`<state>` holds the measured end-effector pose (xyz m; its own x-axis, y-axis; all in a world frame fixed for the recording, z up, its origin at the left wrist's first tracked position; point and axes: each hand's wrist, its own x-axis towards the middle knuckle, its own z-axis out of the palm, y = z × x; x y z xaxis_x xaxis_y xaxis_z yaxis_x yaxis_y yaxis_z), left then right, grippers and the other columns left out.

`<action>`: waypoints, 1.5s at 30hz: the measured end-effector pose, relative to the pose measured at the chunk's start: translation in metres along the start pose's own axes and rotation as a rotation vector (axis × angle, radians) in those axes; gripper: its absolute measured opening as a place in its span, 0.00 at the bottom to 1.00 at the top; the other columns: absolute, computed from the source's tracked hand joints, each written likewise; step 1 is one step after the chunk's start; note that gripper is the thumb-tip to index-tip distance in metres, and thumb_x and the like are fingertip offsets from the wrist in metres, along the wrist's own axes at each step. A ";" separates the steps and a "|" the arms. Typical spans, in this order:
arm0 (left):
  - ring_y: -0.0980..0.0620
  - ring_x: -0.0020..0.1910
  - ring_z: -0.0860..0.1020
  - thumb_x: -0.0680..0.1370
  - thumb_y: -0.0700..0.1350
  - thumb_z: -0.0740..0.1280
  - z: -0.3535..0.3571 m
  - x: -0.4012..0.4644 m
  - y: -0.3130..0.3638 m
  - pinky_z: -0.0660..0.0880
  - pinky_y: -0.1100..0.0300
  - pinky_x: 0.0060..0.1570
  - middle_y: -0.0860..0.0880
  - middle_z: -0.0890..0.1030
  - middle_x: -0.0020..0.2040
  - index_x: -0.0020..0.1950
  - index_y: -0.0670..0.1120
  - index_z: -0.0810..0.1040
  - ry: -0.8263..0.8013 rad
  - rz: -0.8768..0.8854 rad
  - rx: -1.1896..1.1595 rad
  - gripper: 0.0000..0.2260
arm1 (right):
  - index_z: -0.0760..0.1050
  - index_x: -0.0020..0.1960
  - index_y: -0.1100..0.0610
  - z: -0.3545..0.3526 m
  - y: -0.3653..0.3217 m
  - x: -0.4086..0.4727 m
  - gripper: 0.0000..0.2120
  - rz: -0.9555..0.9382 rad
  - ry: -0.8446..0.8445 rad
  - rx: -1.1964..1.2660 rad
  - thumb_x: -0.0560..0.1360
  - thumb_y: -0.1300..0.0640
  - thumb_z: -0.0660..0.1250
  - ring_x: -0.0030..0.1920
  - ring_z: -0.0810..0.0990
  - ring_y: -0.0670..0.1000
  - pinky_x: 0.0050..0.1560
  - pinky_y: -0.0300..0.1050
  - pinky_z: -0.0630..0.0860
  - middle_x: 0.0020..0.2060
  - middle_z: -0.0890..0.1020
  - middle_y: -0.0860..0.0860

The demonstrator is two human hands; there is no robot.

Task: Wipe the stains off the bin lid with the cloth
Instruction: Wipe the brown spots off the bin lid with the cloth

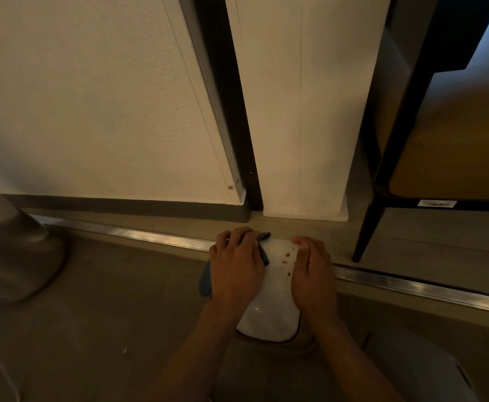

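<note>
Left hand [236,265] grips the cloth [205,281] on the lid's [272,309] 10 o'clock edge; the cloth is mostly hidden beneath it. Right hand [312,268], fingers curled, holds the 2 o'clock edge. Between them lie brown stains [286,261]. The lid's sides are covered by both hands.

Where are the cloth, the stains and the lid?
cloth [205,281]: head view, blue fold showing left of the left hand.
stains [285,259]: head view, brown spots on the lid's far part.
lid [269,317]: head view, bare white middle.
</note>
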<state>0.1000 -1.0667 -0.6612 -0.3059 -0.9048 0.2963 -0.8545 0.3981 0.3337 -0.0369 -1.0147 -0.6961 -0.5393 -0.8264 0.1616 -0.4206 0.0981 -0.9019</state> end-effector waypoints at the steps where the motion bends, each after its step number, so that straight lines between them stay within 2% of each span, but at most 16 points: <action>1: 0.40 0.61 0.75 0.79 0.53 0.56 0.001 -0.007 0.001 0.74 0.40 0.60 0.46 0.80 0.62 0.63 0.48 0.78 0.023 0.054 0.018 0.19 | 0.74 0.62 0.55 0.000 0.000 0.000 0.19 -0.006 0.010 0.000 0.83 0.49 0.49 0.56 0.72 0.45 0.59 0.37 0.64 0.55 0.75 0.47; 4: 0.45 0.70 0.69 0.82 0.53 0.57 -0.001 -0.038 -0.013 0.67 0.49 0.67 0.50 0.74 0.70 0.70 0.51 0.75 0.025 0.216 0.037 0.19 | 0.74 0.62 0.55 0.000 0.001 -0.001 0.16 -0.008 0.015 0.010 0.84 0.52 0.51 0.57 0.73 0.46 0.59 0.38 0.65 0.55 0.75 0.46; 6: 0.45 0.70 0.68 0.82 0.52 0.58 -0.006 -0.045 -0.029 0.67 0.51 0.67 0.51 0.73 0.72 0.71 0.51 0.74 0.043 0.247 0.028 0.18 | 0.74 0.62 0.54 0.001 0.001 -0.001 0.14 0.004 0.003 0.020 0.84 0.53 0.52 0.58 0.73 0.47 0.60 0.39 0.66 0.56 0.75 0.46; 10: 0.45 0.61 0.73 0.81 0.50 0.58 -0.009 -0.016 -0.031 0.71 0.52 0.60 0.47 0.79 0.64 0.64 0.47 0.80 0.086 0.092 -0.026 0.17 | 0.74 0.62 0.53 0.000 0.001 0.000 0.14 0.010 -0.009 0.030 0.84 0.52 0.52 0.58 0.73 0.47 0.60 0.38 0.66 0.55 0.74 0.45; 13: 0.41 0.58 0.74 0.80 0.48 0.62 -0.005 0.007 -0.011 0.72 0.48 0.57 0.47 0.80 0.60 0.61 0.46 0.81 0.004 0.014 0.004 0.14 | 0.74 0.61 0.53 0.000 0.002 0.000 0.14 0.012 -0.003 0.033 0.84 0.53 0.51 0.58 0.73 0.47 0.59 0.38 0.66 0.54 0.74 0.45; 15: 0.41 0.59 0.74 0.78 0.50 0.61 0.000 0.000 0.001 0.72 0.44 0.58 0.47 0.80 0.60 0.61 0.48 0.79 0.047 0.083 0.042 0.15 | 0.74 0.61 0.54 0.001 0.003 0.000 0.16 0.003 0.009 0.035 0.84 0.51 0.50 0.57 0.74 0.48 0.60 0.39 0.66 0.54 0.75 0.46; 18: 0.43 0.65 0.70 0.78 0.53 0.60 0.003 -0.035 0.001 0.68 0.49 0.64 0.48 0.78 0.64 0.67 0.50 0.74 0.122 0.252 0.039 0.19 | 0.74 0.63 0.55 0.002 0.006 0.000 0.16 0.023 0.000 0.030 0.84 0.52 0.51 0.59 0.74 0.49 0.62 0.39 0.66 0.56 0.76 0.49; 20: 0.43 0.67 0.70 0.79 0.53 0.61 0.001 -0.052 -0.012 0.69 0.49 0.64 0.49 0.76 0.68 0.70 0.51 0.73 0.116 0.289 0.060 0.20 | 0.74 0.63 0.54 0.002 0.004 -0.001 0.15 0.022 0.000 0.019 0.84 0.54 0.52 0.59 0.73 0.48 0.61 0.39 0.65 0.57 0.76 0.49; 22: 0.44 0.66 0.71 0.80 0.51 0.60 -0.003 -0.051 -0.025 0.70 0.49 0.63 0.49 0.76 0.68 0.69 0.50 0.76 0.124 0.221 0.048 0.19 | 0.74 0.62 0.54 0.000 0.001 0.000 0.14 0.012 0.005 0.021 0.84 0.54 0.53 0.59 0.73 0.47 0.61 0.40 0.67 0.57 0.76 0.47; 25: 0.47 0.61 0.72 0.80 0.50 0.57 -0.006 -0.023 -0.026 0.72 0.51 0.60 0.47 0.79 0.63 0.64 0.47 0.80 0.141 0.052 -0.013 0.18 | 0.74 0.62 0.54 -0.001 0.000 0.000 0.16 0.006 0.006 0.017 0.84 0.52 0.51 0.58 0.74 0.48 0.61 0.43 0.70 0.57 0.77 0.49; 27: 0.44 0.59 0.74 0.80 0.51 0.55 -0.005 -0.006 -0.017 0.73 0.50 0.58 0.48 0.79 0.61 0.62 0.46 0.80 0.104 -0.004 0.007 0.20 | 0.75 0.62 0.54 0.000 0.000 0.000 0.18 0.003 0.015 0.023 0.83 0.50 0.49 0.58 0.75 0.49 0.61 0.43 0.70 0.57 0.77 0.48; 30: 0.43 0.62 0.72 0.79 0.51 0.56 0.004 -0.013 0.000 0.72 0.46 0.59 0.49 0.78 0.64 0.63 0.49 0.79 0.097 0.024 0.040 0.18 | 0.75 0.62 0.54 0.000 0.001 -0.001 0.20 -0.001 0.020 0.027 0.82 0.49 0.49 0.58 0.75 0.49 0.61 0.41 0.69 0.57 0.77 0.49; 35: 0.45 0.62 0.72 0.80 0.51 0.61 0.002 -0.060 -0.017 0.70 0.51 0.59 0.51 0.76 0.68 0.69 0.52 0.77 0.129 0.229 0.055 0.18 | 0.74 0.63 0.54 -0.002 -0.002 -0.001 0.15 0.021 -0.005 0.006 0.83 0.53 0.52 0.59 0.73 0.46 0.60 0.37 0.65 0.58 0.77 0.48; 39: 0.48 0.58 0.72 0.81 0.48 0.62 -0.004 -0.038 -0.030 0.71 0.57 0.55 0.50 0.77 0.64 0.66 0.51 0.79 0.172 0.099 0.004 0.15 | 0.74 0.63 0.53 -0.002 -0.002 0.000 0.15 0.031 -0.001 0.023 0.84 0.53 0.52 0.59 0.73 0.46 0.60 0.37 0.66 0.58 0.76 0.47; 41: 0.48 0.56 0.72 0.81 0.50 0.59 -0.004 -0.017 -0.023 0.72 0.55 0.54 0.49 0.77 0.61 0.64 0.50 0.80 0.148 0.031 -0.001 0.15 | 0.74 0.63 0.53 -0.002 -0.002 -0.001 0.14 0.026 0.001 0.030 0.84 0.54 0.53 0.59 0.73 0.46 0.60 0.39 0.67 0.58 0.77 0.47; 45: 0.46 0.51 0.74 0.80 0.53 0.58 0.002 -0.009 0.001 0.74 0.53 0.50 0.49 0.78 0.58 0.60 0.49 0.81 0.133 0.079 0.036 0.16 | 0.74 0.62 0.55 -0.002 -0.001 -0.001 0.16 0.012 0.012 0.036 0.84 0.52 0.51 0.58 0.74 0.48 0.61 0.42 0.69 0.57 0.77 0.49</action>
<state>0.1011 -1.0590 -0.6658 -0.3162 -0.8418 0.4374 -0.8451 0.4595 0.2734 -0.0373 -1.0130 -0.6949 -0.5526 -0.8188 0.1553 -0.3875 0.0874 -0.9177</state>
